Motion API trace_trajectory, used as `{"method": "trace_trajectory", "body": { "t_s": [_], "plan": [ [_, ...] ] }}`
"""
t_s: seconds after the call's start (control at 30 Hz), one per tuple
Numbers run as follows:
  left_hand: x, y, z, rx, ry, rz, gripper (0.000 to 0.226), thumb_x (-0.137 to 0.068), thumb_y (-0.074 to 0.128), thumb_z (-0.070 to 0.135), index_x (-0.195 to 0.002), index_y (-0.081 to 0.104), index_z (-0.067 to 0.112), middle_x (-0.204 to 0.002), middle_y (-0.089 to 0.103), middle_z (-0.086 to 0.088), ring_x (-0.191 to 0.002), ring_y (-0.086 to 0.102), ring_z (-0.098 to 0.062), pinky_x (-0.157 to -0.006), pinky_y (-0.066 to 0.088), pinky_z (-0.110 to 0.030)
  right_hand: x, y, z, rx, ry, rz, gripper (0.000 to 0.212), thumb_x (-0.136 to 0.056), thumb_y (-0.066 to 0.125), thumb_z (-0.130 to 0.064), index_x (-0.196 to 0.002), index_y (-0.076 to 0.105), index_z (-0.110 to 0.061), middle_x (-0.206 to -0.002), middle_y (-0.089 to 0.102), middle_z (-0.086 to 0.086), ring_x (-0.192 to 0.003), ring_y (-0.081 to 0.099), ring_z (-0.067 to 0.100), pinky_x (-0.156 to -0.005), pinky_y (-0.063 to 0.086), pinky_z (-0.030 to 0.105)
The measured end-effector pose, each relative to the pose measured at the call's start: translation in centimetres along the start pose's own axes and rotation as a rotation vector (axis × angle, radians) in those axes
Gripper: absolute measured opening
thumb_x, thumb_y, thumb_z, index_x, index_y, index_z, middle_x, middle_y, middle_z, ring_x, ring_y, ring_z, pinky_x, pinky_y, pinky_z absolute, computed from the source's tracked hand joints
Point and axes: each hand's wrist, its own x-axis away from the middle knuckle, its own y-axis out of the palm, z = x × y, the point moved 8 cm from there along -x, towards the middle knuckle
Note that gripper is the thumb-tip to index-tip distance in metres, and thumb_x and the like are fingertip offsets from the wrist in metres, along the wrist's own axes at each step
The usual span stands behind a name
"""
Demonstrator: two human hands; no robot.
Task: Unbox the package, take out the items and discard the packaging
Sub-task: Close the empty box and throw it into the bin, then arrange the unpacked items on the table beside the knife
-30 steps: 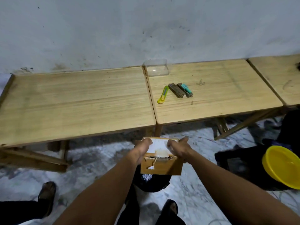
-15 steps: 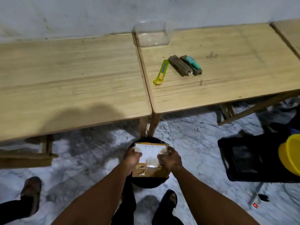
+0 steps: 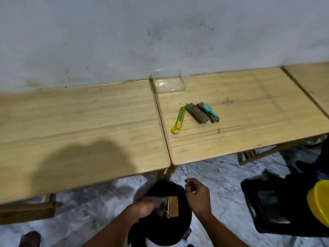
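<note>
Looking down from head height, two long wooden tables (image 3: 80, 125) run side by side against a scuffed grey wall (image 3: 124, 36), with a marble-pattern floor (image 3: 213, 175) below. On the right-hand table (image 3: 258, 111) sit a clear plastic container (image 3: 168, 82) at the back edge, two dark brownish bars (image 3: 197, 113) with a teal thing (image 3: 210, 110) lying on one, and a yellow box cutter (image 3: 179, 120) just beside them. Off to the right on the floor there's a black crate (image 3: 277, 209) with a yellow lid or bowl (image 3: 320, 202) at its edge.

Down at the bottom, a black bin (image 3: 160, 216) stands on the floor just in front of the table legs. The cardboard package (image 3: 173, 206) is over the bin's mouth, tilted on edge – looks partly inside, though the blur makes that hard to call. The left hand (image 3: 146, 206) is curled around its left side, gripping it, motion-smeared. The right hand (image 3: 196, 196) is just beside the box on the right and clear of it – fingers loosely bent, thumb and forefinger nearly pinched, nothing visibly held. A sandalled foot (image 3: 29, 238) pokes in at the lower left corner.
</note>
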Motion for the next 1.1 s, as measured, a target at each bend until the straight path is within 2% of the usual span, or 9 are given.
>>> {"method": "trace_trajectory", "body": {
  "t_s": [0.17,0.27,0.37,0.43,0.53,0.67,0.77,0.93,1.1],
  "plan": [
    [10.7,-2.0,12.1,-0.274,0.133,-0.185,0.034,-0.096,0.053,0.045,-0.117,0.061,0.020,-0.093,0.059,0.003,-0.074,0.054,-0.010,-0.071,0.041,-0.028,-2.0,-7.4,-10.2,0.030,-0.313,0.182,0.024,-0.083,0.070,-0.006,-0.078,0.068,-0.030,-0.060,0.064,-0.006,-0.053,0.061,0.011,-0.052,0.049,0.032],
    [13.7,-4.8,18.8,-0.141,0.267,-0.177,0.027,-0.096,0.052,0.044,-0.118,0.058,0.030,-0.100,0.065,0.006,-0.076,0.059,-0.010,-0.064,0.038,-0.026,-6.0,-10.6,-14.9,0.032,-0.325,0.222,0.015,-0.084,0.069,-0.010,-0.091,0.071,-0.022,-0.073,0.066,-0.004,-0.066,0.063,0.018,-0.062,0.051,0.034],
    [14.3,-10.1,24.6,0.052,0.414,-0.004,0.020,-0.088,0.059,0.042,-0.102,0.067,0.030,-0.100,0.069,0.003,-0.079,0.059,-0.016,-0.058,0.040,-0.026,-11.0,-12.6,-18.4,0.130,-0.326,0.243,0.031,-0.081,0.068,-0.023,-0.111,0.067,-0.023,-0.102,0.068,0.002,-0.093,0.063,0.024,-0.078,0.052,0.036],
    [14.1,-14.6,27.7,0.038,0.518,0.249,0.031,-0.085,0.061,0.045,-0.110,0.067,0.029,-0.111,0.070,-0.002,-0.092,0.063,-0.019,-0.076,0.051,-0.032,-14.2,-12.9,-20.0,0.206,-0.298,0.207,0.044,-0.084,0.066,-0.040,-0.125,0.057,-0.028,-0.123,0.060,0.003,-0.114,0.055,0.027,-0.091,0.047,0.042],
    [12.5,-20.2,29.8,-0.126,0.542,0.644,0.050,-0.093,0.053,0.049,-0.137,0.050,0.026,-0.136,0.059,-0.004,-0.124,0.054,-0.024,-0.102,0.043,-0.035,-18.8,-11.8,-20.6,0.409,-0.195,0.096,0.072,-0.082,0.054,-0.070,-0.142,0.035,-0.034,-0.148,0.038,0.002,-0.137,0.034,0.028,-0.104,0.033,0.054],
    [9.0,-23.7,30.0,-0.421,0.484,0.934,0.066,-0.097,0.034,0.054,-0.152,0.027,0.018,-0.159,0.030,-0.007,-0.147,0.023,-0.028,-0.116,0.026,-0.048,-22.7,-8.8,-19.0,0.582,-0.110,-0.023,0.078,-0.082,0.051,-0.065,-0.148,0.023,-0.033,-0.152,0.030,0.004,-0.140,0.027,0.030,-0.104,0.030,0.060],
    [6.3,-24.7,28.9,-0.545,0.422,1.027,0.085,-0.086,0.004,0.063,-0.155,0.018,0.014,-0.162,0.018,-0.012,-0.151,0.009,-0.031,-0.116,0.017,-0.057,-23.7,-7.6,-17.9,0.689,-0.118,0.003,0.065,-0.081,0.053,-0.050,-0.139,0.031,-0.029,-0.139,0.037,0.004,-0.128,0.035,0.030,-0.098,0.037,0.057],
    [3.6,-24.5,26.6,-0.586,0.464,1.115,0.076,-0.094,0.015,0.059,-0.154,0.020,0.013,-0.163,0.012,-0.013,-0.151,0.005,-0.030,-0.119,0.010,-0.059,-24.0,-7.6,-17.5,0.753,-0.269,0.131,0.052,-0.084,0.050,-0.038,-0.134,0.037,-0.027,-0.131,0.042,0.002,-0.117,0.039,0.026,-0.087,0.040,0.049],
    [3.3,-24.5,26.5,-0.599,0.472,1.117,0.075,-0.094,0.017,0.059,-0.155,0.017,0.016,-0.164,0.007,-0.010,-0.152,-0.002,-0.027,-0.120,0.005,-0.057,-23.9,-7.6,-17.1,0.774,-0.364,0.221,0.050,-0.093,0.038,-0.051,-0.138,0.037,-0.029,-0.126,0.047,0.001,-0.110,0.044,0.025,-0.082,0.043,0.047]
  ]
}}
